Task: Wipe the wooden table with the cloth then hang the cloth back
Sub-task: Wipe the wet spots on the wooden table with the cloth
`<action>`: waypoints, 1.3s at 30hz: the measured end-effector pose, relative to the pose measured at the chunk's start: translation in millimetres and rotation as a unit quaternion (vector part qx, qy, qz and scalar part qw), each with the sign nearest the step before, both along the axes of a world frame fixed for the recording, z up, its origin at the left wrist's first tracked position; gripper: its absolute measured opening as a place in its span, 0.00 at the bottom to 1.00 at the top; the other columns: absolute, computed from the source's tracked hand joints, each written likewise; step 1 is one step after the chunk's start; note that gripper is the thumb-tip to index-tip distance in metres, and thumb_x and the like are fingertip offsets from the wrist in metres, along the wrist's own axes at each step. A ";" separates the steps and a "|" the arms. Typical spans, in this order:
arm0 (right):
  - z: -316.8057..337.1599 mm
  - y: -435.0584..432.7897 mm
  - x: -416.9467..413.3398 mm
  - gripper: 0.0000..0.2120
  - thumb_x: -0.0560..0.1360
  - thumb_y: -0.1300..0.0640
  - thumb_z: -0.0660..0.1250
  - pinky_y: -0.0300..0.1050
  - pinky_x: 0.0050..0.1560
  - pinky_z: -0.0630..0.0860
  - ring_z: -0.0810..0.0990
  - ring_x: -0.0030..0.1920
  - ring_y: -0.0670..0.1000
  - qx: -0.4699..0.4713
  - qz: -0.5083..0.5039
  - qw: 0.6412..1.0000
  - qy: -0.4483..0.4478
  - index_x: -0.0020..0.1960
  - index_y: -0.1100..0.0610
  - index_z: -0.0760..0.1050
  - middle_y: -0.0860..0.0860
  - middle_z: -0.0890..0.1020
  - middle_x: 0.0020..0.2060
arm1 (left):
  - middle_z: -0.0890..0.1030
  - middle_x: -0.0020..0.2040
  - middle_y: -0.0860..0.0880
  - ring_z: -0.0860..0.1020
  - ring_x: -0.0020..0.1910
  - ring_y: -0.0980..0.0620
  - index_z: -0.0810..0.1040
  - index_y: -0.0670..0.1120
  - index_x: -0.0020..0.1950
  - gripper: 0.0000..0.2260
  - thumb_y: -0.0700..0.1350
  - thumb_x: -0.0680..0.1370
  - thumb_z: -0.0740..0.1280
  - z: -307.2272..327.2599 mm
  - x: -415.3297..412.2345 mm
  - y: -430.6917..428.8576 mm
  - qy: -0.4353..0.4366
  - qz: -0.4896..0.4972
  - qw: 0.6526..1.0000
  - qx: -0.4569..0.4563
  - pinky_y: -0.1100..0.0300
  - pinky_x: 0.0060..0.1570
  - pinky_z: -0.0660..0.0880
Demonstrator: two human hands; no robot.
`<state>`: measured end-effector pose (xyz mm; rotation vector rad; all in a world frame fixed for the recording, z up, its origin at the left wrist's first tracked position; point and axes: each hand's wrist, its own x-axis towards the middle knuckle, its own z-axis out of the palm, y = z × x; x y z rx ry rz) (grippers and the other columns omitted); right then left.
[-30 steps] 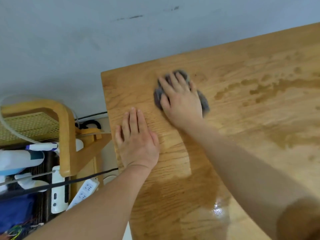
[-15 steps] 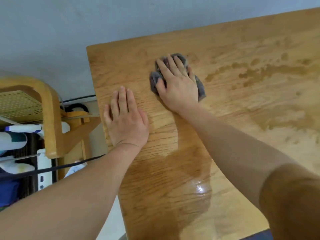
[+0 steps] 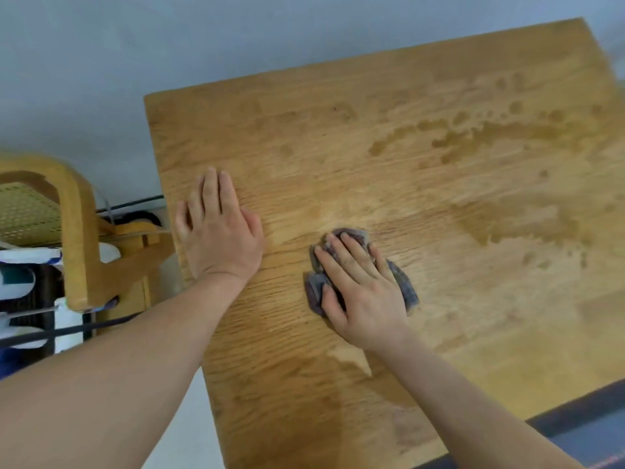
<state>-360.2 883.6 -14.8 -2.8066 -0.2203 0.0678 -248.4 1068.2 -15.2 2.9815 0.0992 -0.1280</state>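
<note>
right hand (image 3: 363, 292) and cloth (image 3: 402, 289) slid nearer, off far corner

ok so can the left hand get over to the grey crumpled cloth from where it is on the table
Probably yes. The left hand lies flat on the wooden table, with only bare wood between it and the grey crumpled cloth. But the right hand is pressed flat over most of the cloth, leaving only its edges exposed.

No legible text anywhere.
</note>
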 end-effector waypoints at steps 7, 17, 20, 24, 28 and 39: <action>-0.5 -10.6 154.6 0.26 0.80 0.48 0.53 0.56 0.76 0.48 0.53 0.78 0.51 -0.004 -0.105 0.994 0.029 0.77 0.51 0.60 0.51 0.60 0.77 | 0.60 0.77 0.47 0.56 0.76 0.48 0.59 0.45 0.76 0.25 0.50 0.79 0.53 -2.8 -0.8 0.2 -0.017 0.011 1.000 -0.003 0.47 0.73 0.52; 6.2 -51.8 28.2 0.24 0.79 0.51 0.57 0.57 0.76 0.54 0.61 0.76 0.54 0.028 0.008 0.999 0.022 0.73 0.58 0.68 0.55 0.68 0.73 | 0.56 0.78 0.44 0.52 0.77 0.45 0.56 0.44 0.77 0.26 0.48 0.79 0.50 7.1 -3.8 -53.5 -0.003 0.130 0.992 -0.007 0.44 0.74 0.50; 3.8 -80.1 10.3 0.23 0.79 0.51 0.56 0.57 0.74 0.58 0.64 0.74 0.54 0.016 0.070 0.997 0.032 0.71 0.58 0.70 0.55 0.70 0.72 | 0.53 0.79 0.45 0.49 0.77 0.45 0.52 0.46 0.78 0.27 0.52 0.80 0.46 4.1 -9.9 -122.3 0.010 0.023 1.000 -0.007 0.44 0.74 0.49; -3.4 -82.1 103.3 0.24 0.80 0.52 0.54 0.58 0.75 0.54 0.62 0.75 0.56 -0.006 0.046 0.999 -0.001 0.73 0.59 0.67 0.57 0.69 0.72 | 0.54 0.79 0.48 0.51 0.77 0.48 0.53 0.48 0.78 0.27 0.53 0.79 0.44 -5.5 -6.3 -129.0 0.018 -0.007 1.000 0.011 0.44 0.74 0.52; -7.3 -60.8 225.1 0.26 0.79 0.48 0.52 0.58 0.75 0.47 0.55 0.77 0.53 -0.007 -0.016 1.000 0.008 0.76 0.52 0.61 0.53 0.62 0.76 | 0.55 0.78 0.49 0.51 0.77 0.49 0.54 0.48 0.78 0.27 0.52 0.79 0.45 -6.1 -7.8 -130.6 0.017 -0.007 1.000 -0.002 0.45 0.74 0.51; 1.2 -96.3 100.6 0.25 0.79 0.48 0.54 0.58 0.75 0.56 0.59 0.76 0.51 0.002 0.093 0.996 0.007 0.74 0.53 0.66 0.53 0.65 0.75 | 0.60 0.77 0.47 0.56 0.76 0.47 0.60 0.47 0.76 0.26 0.52 0.78 0.48 -5.0 -7.3 -127.9 0.017 -0.009 1.000 -0.003 0.43 0.72 0.55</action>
